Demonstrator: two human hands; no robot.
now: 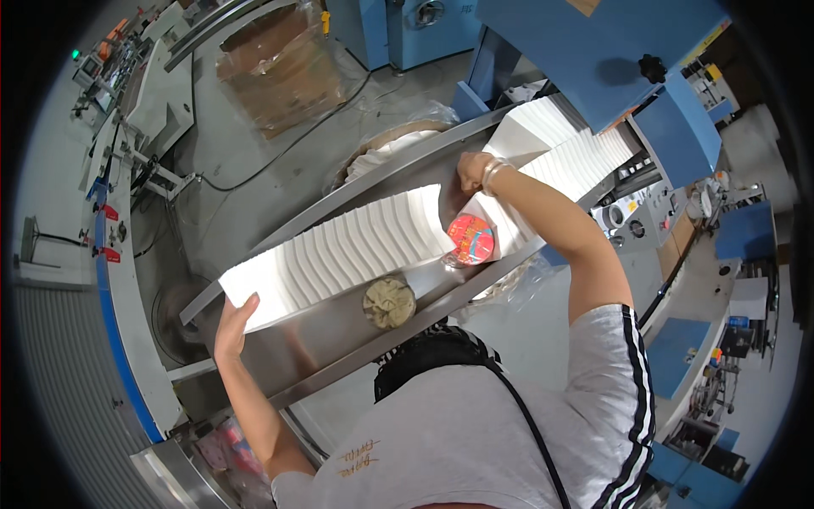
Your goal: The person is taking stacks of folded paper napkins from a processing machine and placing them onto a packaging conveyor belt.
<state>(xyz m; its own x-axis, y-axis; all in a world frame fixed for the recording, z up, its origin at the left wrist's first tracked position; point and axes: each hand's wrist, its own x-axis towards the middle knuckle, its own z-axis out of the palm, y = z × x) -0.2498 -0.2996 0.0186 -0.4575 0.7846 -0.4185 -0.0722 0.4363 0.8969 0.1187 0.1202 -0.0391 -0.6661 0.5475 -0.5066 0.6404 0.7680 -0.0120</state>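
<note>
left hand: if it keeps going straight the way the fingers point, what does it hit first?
The left hand already sits at the near end of the white folded-paper stack; going on, it would press into that stack. Actual contact is hard to judge.

Grey concrete floor [246, 144], blue machines [543, 42]
</note>
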